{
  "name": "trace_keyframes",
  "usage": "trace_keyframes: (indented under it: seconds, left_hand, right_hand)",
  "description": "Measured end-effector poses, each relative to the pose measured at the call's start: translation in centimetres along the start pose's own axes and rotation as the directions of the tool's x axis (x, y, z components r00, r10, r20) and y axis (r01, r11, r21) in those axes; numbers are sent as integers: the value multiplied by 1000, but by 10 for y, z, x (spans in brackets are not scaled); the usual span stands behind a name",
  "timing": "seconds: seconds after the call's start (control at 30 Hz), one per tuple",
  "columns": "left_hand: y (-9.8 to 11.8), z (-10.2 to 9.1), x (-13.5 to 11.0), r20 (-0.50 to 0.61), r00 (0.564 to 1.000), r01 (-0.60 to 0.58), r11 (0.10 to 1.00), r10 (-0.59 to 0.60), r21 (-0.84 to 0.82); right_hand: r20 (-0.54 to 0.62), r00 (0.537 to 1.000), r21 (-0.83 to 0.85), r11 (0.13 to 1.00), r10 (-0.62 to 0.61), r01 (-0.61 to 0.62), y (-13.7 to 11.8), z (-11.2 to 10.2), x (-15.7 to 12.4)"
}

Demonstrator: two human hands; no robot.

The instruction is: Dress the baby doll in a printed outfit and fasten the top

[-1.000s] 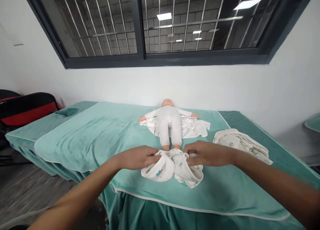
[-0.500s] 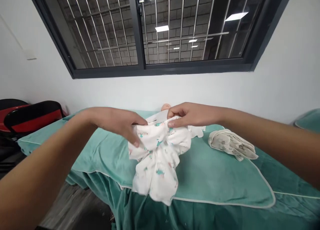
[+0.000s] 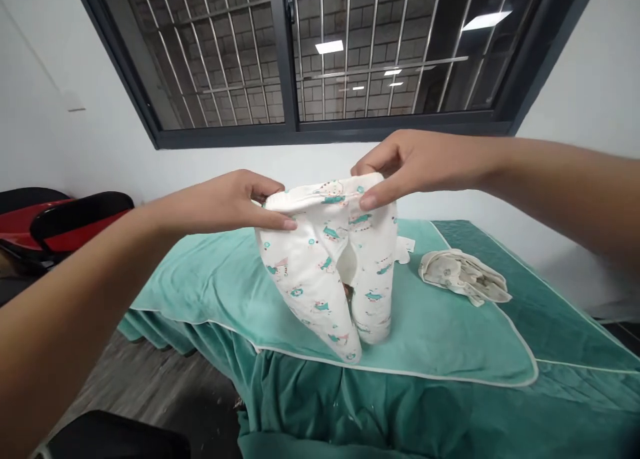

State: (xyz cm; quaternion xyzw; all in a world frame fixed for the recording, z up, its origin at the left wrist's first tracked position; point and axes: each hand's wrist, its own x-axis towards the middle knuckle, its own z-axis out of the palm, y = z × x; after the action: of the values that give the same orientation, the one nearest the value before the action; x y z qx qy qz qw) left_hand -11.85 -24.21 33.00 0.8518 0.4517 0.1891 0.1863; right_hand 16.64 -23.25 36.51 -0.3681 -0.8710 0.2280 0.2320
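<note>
White baby pants (image 3: pixel 325 246) with a small green and pink print hang upright in front of me by the waistband. My left hand (image 3: pixel 245 199) pinches the waistband's left end, thumb in front. At the right end my right hand (image 3: pixel 400 169) grips it the same way. An opening shows at the crotch between the two legs. Behind the pants, most of what lies on the bed is hidden; a piece of white cloth (image 3: pixel 404 249) peeks out on the right.
A bundled off-white patterned cloth (image 3: pixel 463 276) lies on the light green blanket (image 3: pixel 450 346), over a darker green bed cover (image 3: pixel 565 312). Red and black chairs (image 3: pixel 83 222) stand at left. A barred window (image 3: pixel 320 136) is in the wall behind.
Both hands have risen with the pants. The cloth, bunched before, now hangs stretched out with both legs down. The doll-like head seen behind it is now hidden.
</note>
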Motion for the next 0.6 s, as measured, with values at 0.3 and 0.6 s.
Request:
trace_keyframes:
  seconds: [0.3, 0.6]
  left_hand:
    - [-15, 14, -19, -189, 982, 43, 987, -14, 152]
    - [-50, 127, 12, -281, 960, -204, 712, 11, -671]
  right_hand:
    - [351, 922, -126, 984, 163, -126, 20, -11, -16]
    - [-61, 998, 695, 717, 1, 42, 51, 95, 19]
